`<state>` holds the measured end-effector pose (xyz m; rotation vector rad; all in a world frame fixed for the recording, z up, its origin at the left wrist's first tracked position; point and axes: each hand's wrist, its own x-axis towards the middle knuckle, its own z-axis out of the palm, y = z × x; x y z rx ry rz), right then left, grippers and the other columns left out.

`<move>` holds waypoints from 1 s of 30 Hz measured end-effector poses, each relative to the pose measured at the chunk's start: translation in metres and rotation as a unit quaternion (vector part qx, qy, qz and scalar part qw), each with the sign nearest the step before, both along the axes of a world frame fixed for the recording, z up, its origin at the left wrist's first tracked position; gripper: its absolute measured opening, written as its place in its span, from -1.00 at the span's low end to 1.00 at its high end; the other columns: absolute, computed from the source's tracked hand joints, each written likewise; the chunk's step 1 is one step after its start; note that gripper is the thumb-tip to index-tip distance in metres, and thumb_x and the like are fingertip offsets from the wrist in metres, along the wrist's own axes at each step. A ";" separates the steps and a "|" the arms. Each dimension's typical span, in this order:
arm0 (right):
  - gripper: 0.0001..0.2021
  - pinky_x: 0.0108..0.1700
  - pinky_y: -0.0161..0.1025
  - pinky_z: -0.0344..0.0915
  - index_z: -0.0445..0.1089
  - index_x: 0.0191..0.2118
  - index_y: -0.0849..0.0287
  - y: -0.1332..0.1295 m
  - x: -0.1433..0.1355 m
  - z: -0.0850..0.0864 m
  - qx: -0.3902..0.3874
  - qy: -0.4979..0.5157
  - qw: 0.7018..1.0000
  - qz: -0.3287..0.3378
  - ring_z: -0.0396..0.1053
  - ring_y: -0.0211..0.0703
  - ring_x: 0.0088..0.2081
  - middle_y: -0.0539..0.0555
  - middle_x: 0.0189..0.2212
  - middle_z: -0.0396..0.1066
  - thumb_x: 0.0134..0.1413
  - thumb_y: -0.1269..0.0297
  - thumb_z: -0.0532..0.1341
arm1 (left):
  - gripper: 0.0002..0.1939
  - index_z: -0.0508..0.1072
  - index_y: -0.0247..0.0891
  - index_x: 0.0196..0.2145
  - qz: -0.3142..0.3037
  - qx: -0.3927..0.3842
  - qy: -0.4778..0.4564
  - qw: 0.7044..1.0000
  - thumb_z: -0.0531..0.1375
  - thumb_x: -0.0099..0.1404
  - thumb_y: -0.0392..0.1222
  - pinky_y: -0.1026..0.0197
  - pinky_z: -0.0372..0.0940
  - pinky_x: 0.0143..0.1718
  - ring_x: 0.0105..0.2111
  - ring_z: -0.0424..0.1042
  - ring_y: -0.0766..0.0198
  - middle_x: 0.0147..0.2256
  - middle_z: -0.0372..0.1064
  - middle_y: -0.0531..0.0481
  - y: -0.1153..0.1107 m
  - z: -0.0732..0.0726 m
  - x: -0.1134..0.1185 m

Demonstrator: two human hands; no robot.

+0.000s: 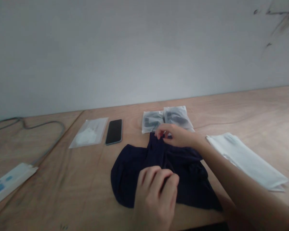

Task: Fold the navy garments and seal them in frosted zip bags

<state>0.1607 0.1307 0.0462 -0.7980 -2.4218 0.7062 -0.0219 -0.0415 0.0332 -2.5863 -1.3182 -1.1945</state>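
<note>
A dark navy cloth (130, 173) lies bunched on the wooden table, with a raised fold near its middle. My right hand (170, 133) reaches in from the right and pinches the far end of that fold between thumb and fingers. Nearer to me, my left hand (156, 192) is curled over the near part of the same fold; its fingertips are bent down onto the fabric. Just beyond my right hand are two frosted packets, a left one (152, 121) and a right one (178, 117), each with something dark inside.
Left of the cloth lie a phone (114, 132) and a translucent bag (89, 132) with white contents. A white power strip (11, 183) with a grey cable (55, 141) is at far left. Folded white bags (248, 160) lie beside my right forearm. A wall (135, 54) stands behind.
</note>
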 end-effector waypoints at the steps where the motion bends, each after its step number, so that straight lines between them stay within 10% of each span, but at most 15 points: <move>1: -0.65 -0.17 -0.28 0.40 0.43 -0.21 0.14 -0.002 0.006 -0.007 0.001 -0.007 1.000 -0.007 0.45 -0.20 -0.22 0.04 -0.19 0.51 -0.05 0.70 0.14 | -0.80 0.51 -0.11 -0.09 -0.016 -0.011 0.041 0.999 0.16 0.47 -0.37 -0.11 0.40 -0.09 -0.19 0.51 0.06 -0.23 0.55 -0.09 0.002 -0.008 0.009; 6: -0.62 -0.07 -0.21 0.41 0.49 -0.14 0.13 -0.012 0.019 -0.023 0.002 -0.033 0.999 -0.036 0.47 -0.12 -0.16 0.09 -0.15 0.51 0.00 0.69 0.14 | -0.79 0.52 -0.17 0.02 -0.080 -0.022 0.041 0.996 0.16 0.49 -0.28 -0.14 0.40 0.03 -0.08 0.50 0.01 -0.11 0.55 -0.16 -0.002 -0.027 0.014; 12: -0.81 -0.17 -0.26 0.42 0.51 -0.01 0.17 -0.008 -0.001 -0.002 -0.008 -0.037 0.999 -0.033 0.50 -0.14 -0.18 0.15 -0.10 0.54 0.34 0.31 0.23 | -0.78 0.47 -0.17 0.04 0.101 -0.013 -0.009 0.995 0.27 0.46 -0.18 0.06 0.43 -0.09 -0.12 0.52 0.09 -0.13 0.52 -0.11 -0.017 -0.027 -0.042; 17: -0.88 -0.12 -0.17 0.39 0.60 -0.20 0.18 0.003 -0.039 -0.005 -0.019 -0.094 0.995 0.027 0.51 -0.03 -0.20 0.15 -0.23 0.60 0.18 0.26 0.40 | -0.76 0.46 -0.18 0.02 0.152 -0.032 -0.008 0.988 0.23 0.50 -0.03 0.12 0.45 -0.25 -0.26 0.53 0.13 -0.23 0.52 -0.06 -0.017 -0.043 -0.057; 22: -0.93 -0.16 -0.24 0.38 0.57 -0.24 0.15 0.006 -0.032 0.006 -0.039 -0.088 0.994 0.042 0.50 -0.12 -0.24 0.06 -0.26 0.59 0.17 0.43 0.34 | -0.84 0.46 -0.20 -0.01 0.138 -0.005 -0.051 0.989 0.24 0.47 -0.28 0.15 0.42 -0.17 -0.22 0.50 0.18 -0.22 0.51 -0.04 -0.015 -0.027 -0.034; 30: -0.84 0.01 -0.17 0.52 0.50 -0.12 0.13 -0.017 0.083 0.011 -0.095 0.008 0.995 -0.039 0.54 -0.11 0.00 0.14 -0.02 0.57 0.34 0.20 0.21 | -0.83 0.47 -0.21 -0.08 0.001 0.017 -0.102 0.995 0.24 0.44 -0.41 0.05 0.31 -0.10 -0.17 0.45 0.13 -0.18 0.56 -0.02 -0.001 -0.001 0.050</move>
